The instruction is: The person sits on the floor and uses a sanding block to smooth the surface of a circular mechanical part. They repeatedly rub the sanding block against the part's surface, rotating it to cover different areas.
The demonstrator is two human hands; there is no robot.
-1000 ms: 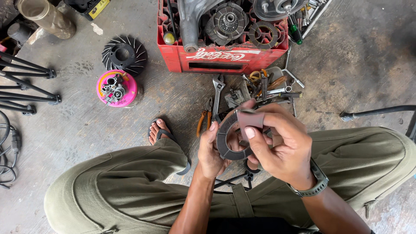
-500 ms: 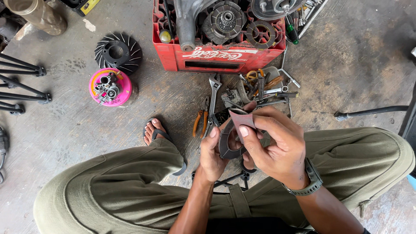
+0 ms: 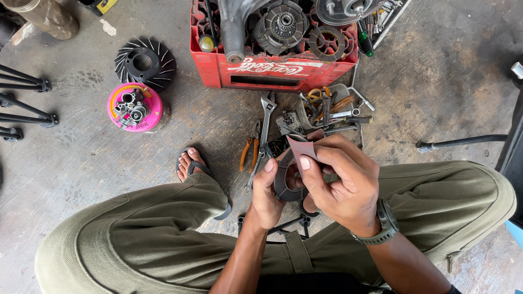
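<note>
**Dark ring rubbed with abrasive scrap, low over the lap**

Dark metal ring (image 3: 284, 182), flat and worn, held between both hands just above the knees, in front of the olive trousers (image 3: 141, 239). Gripped at its left edge by the left hand (image 3: 267, 196), thumb laid over the rim, fingers curled behind. Pressed from the right by the right hand (image 3: 340, 182), fingers closed narrowly on a small reddish-brown scrap of sandpaper (image 3: 301, 147) that lies against the ring's upper edge. Dark watch (image 3: 384, 223) strapped to the right wrist.

Just beyond the hands, on the concrete floor (image 3: 87, 163): an adjustable wrench (image 3: 265, 117), orange-handled pliers (image 3: 248, 152) beside it, and a loose heap of spanners and small tools (image 3: 332, 111). Behind that, a red plastic crate (image 3: 272, 73) packed with clutch plates, a round housing and screwdrivers. Well to the left, a black finned fan wheel (image 3: 144, 62), and near it a pink round lid (image 3: 135, 107) holding small metal parts. One sandalled foot (image 3: 190, 163) resting near the pliers. Black stand legs (image 3: 27, 100) along the far left edge.
</note>
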